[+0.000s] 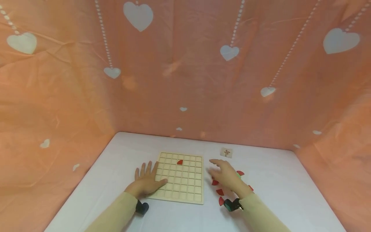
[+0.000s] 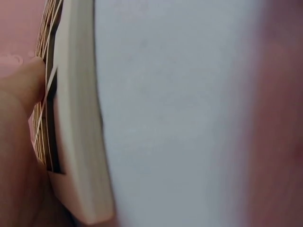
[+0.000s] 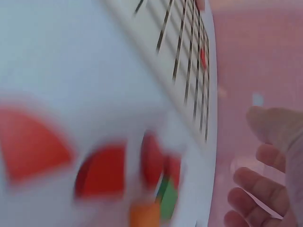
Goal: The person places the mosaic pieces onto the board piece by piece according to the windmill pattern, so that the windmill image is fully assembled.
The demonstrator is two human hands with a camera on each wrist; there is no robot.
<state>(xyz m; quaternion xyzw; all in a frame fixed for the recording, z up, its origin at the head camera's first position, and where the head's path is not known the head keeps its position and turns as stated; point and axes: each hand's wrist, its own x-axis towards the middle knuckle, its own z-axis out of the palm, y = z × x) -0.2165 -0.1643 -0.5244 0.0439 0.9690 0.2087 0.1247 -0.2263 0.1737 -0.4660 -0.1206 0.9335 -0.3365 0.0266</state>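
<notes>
Peach cloth [image 1: 179, 90] walls the white desk [image 1: 124, 164]. Left grip [image 1: 146, 182], fingers spread, rests against the grid board [image 1: 182, 185]; right grip [image 1: 228, 176], loosely open, empty, hovers near loose red pieces [image 1: 220, 192]. A dragging wrist camera [image 1: 229, 205] could scatter these; bumping might dislodge the board's red quarter-circle [image 1: 180, 162].

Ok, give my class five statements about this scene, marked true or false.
The left hand touches the grid board. True.
One red piece lies on the grid board. True.
The right hand grips the patterned card. False: the right hand holds nothing visible; the patterned card lies on the tabletop.
The loose red pieces lie left of the grid board. False: the loose red pieces lie right of it.
An orange piece shows in the right wrist view. True.
</notes>
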